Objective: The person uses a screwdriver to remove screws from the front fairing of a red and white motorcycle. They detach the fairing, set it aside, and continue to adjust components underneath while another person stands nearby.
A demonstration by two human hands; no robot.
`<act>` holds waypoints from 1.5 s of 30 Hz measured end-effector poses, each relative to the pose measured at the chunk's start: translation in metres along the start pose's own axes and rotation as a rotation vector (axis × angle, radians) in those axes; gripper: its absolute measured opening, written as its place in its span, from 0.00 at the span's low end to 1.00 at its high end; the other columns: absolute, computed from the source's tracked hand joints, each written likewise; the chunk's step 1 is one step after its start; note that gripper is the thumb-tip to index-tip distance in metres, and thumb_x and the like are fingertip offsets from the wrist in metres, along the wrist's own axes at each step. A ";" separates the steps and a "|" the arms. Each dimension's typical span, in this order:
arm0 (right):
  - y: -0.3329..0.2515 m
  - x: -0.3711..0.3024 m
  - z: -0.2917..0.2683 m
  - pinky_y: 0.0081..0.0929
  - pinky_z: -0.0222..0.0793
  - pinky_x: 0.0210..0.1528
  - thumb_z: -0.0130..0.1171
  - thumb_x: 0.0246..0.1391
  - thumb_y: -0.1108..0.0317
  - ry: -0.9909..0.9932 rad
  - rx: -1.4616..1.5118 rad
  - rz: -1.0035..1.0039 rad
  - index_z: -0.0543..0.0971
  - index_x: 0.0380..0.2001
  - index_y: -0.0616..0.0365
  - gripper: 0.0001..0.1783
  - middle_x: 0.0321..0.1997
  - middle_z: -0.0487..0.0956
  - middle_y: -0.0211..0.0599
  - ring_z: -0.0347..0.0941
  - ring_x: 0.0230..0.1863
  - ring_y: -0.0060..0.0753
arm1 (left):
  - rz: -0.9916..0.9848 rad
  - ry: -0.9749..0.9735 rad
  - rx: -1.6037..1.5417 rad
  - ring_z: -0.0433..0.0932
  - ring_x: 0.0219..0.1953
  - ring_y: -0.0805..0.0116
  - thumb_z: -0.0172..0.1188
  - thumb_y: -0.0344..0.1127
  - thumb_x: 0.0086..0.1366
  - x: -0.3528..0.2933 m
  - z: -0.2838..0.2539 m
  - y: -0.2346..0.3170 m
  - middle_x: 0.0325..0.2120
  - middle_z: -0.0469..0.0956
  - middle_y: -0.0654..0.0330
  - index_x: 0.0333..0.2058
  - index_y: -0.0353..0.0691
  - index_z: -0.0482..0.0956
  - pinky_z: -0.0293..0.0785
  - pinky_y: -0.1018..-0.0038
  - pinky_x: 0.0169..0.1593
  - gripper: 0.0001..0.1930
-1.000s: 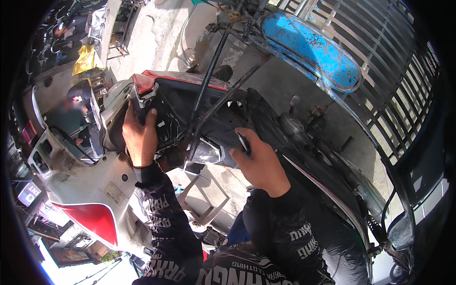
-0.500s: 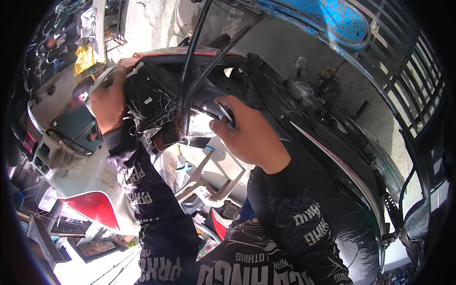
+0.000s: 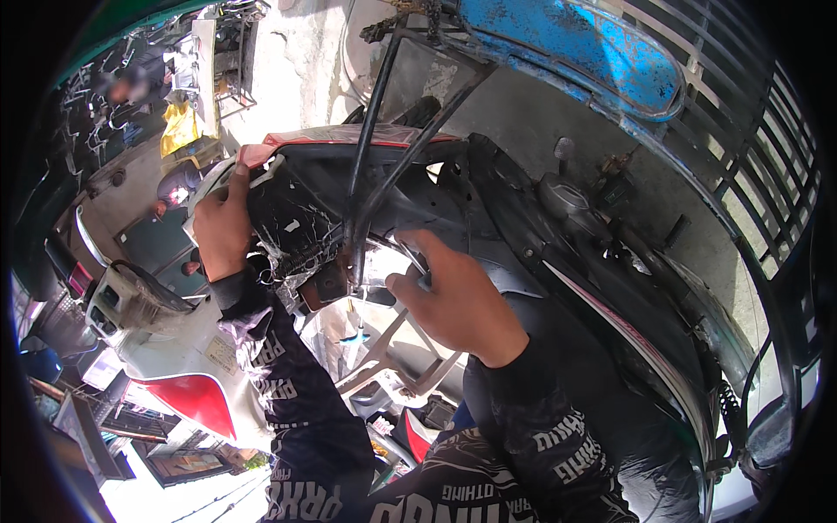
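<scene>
A motorcycle's black front bodywork (image 3: 392, 170) with red trim lies before me. My left hand (image 3: 223, 228) is closed around the edge of its pale front panel (image 3: 200, 187), at the left end; some fingertips are hidden behind that edge. Beside this hand is a dark recess (image 3: 292, 222) streaked with pale strands. My right hand (image 3: 466, 305) is closed on a slim metal tool (image 3: 411, 254), pinched between thumb and index finger next to the bodywork's lower edge. Most of the tool is hidden in the hand, so its kind is unclear. Black metal bars (image 3: 370, 139) cross between the hands.
A worn blue panel (image 3: 571, 52) on a metal frame and a barred grille (image 3: 741, 113) stand at the upper right. A white-and-red fairing (image 3: 187, 401) is at lower left. People and a yellow cloth (image 3: 180, 129) appear farther off at upper left.
The whole view has shifted, so the bodywork, the bars and both hands sit lower in the picture. Both hands keep their holds.
</scene>
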State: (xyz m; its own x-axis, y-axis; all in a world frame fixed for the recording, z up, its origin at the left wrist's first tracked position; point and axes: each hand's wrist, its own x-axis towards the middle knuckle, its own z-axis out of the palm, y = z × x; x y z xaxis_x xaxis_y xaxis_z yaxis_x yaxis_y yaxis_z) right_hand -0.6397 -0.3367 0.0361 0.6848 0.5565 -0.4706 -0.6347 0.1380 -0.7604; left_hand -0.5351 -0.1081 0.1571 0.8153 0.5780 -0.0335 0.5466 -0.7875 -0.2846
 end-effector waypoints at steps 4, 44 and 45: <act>0.000 0.000 -0.001 0.37 0.67 0.36 0.59 0.51 0.64 -0.011 -0.067 0.019 0.69 0.51 0.60 0.24 0.32 0.78 0.49 0.75 0.34 0.49 | -0.029 0.072 -0.002 0.78 0.39 0.43 0.51 0.59 0.60 -0.008 0.003 0.004 0.30 0.78 0.37 0.37 0.28 0.80 0.69 0.61 0.47 0.32; 0.015 0.024 0.019 0.15 0.60 0.28 0.54 0.54 0.69 0.030 0.535 0.043 0.66 0.53 0.61 0.22 0.35 0.75 0.35 0.65 0.26 0.16 | 0.232 0.555 -0.331 0.79 0.35 0.52 0.42 0.31 0.63 -0.023 0.068 -0.023 0.33 0.79 0.43 0.38 0.24 0.77 0.72 0.67 0.44 0.17; 0.009 0.031 0.027 0.15 0.60 0.27 0.54 0.54 0.68 -0.027 0.635 -0.037 0.67 0.52 0.61 0.22 0.34 0.75 0.35 0.64 0.25 0.15 | 0.326 0.592 -0.287 0.79 0.35 0.52 0.42 0.32 0.63 -0.020 0.068 -0.025 0.33 0.79 0.43 0.38 0.24 0.78 0.72 0.66 0.43 0.18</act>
State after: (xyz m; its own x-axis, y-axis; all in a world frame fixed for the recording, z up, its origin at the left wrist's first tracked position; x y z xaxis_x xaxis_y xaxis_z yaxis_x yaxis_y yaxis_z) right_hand -0.6338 -0.2962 0.0262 0.7060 0.5617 -0.4313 -0.7054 0.6117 -0.3581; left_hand -0.5780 -0.0857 0.1002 0.8669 0.1567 0.4731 0.2212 -0.9716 -0.0836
